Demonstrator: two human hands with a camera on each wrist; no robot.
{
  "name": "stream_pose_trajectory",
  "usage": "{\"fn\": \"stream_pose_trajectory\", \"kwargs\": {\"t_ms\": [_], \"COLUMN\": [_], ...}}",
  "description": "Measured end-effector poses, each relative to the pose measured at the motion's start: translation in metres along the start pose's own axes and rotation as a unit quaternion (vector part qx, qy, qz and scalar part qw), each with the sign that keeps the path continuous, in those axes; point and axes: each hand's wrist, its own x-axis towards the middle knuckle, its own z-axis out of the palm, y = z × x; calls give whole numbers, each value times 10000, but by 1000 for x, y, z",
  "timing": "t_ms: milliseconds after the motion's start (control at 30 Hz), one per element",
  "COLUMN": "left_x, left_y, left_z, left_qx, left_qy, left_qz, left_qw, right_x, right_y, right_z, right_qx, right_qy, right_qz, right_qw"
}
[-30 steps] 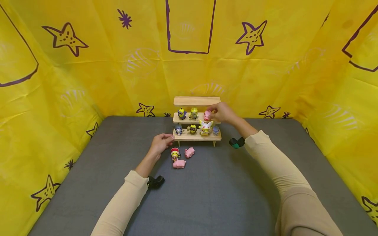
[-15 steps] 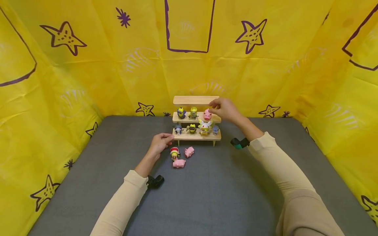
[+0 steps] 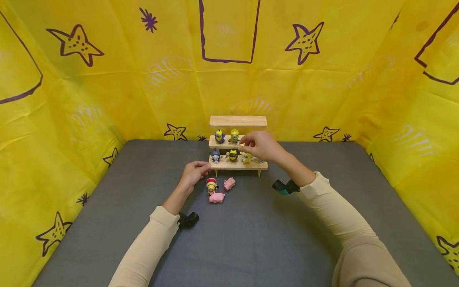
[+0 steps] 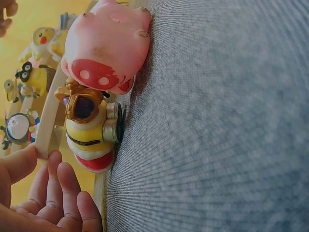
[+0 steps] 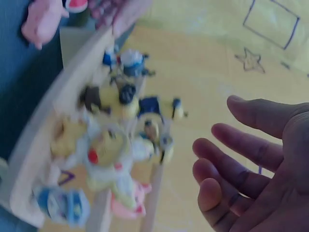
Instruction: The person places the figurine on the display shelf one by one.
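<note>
A three-tier wooden display stand (image 3: 238,120) holds small toy figures. My left hand (image 3: 193,174) pinches the left end of its lowest shelf between thumb and fingers, as the left wrist view shows. My right hand (image 3: 263,146), holding nothing, hovers before the stand's right side with fingers loosely bent. It hides the middle shelf's right end in the head view. A pink pig figure (image 5: 126,205) sits there in the right wrist view. Close to the hand are a white-eared yellow figure (image 5: 108,152) and a blue figure (image 5: 62,205) on the lowest shelf.
On the grey table before the stand lie two pink pigs, one nearer the stand (image 3: 229,183) and one nearer the person (image 3: 216,197), beside a red-and-yellow figure (image 3: 211,185). A yellow printed cloth (image 3: 172,99) rises behind.
My right hand has let go of the pink pig on the middle shelf, drawn back, then come down and left in front of the stand. My left hand keeps its hold.
</note>
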Motion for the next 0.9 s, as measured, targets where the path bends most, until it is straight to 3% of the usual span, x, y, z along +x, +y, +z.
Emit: {"fn": "stream_pose_trajectory", "kwargs": {"t_ms": [300,500,700,900], "left_x": [-2,-1,-1,-1], "left_y": [1,1,0,1], "left_z": [0,-1,-1,-1], "left_qx": [-39,-34,-65,-64], "left_qy": [-55,-1,10,-20], "left_qz": [26,80,110,93], "left_qw": [10000,10000,9999,9999], "right_x": [-2,-3,-4,-4], "right_y": [-6,-13,-17,-15], "right_z": [22,40,68,90], "right_qx": [52,-139,-778,-1095], "right_qy": [-475,-922,-1328,-1521], "right_qz": [-353,-75,5,311], "right_qw": [9982,9956,9881,9818]}}
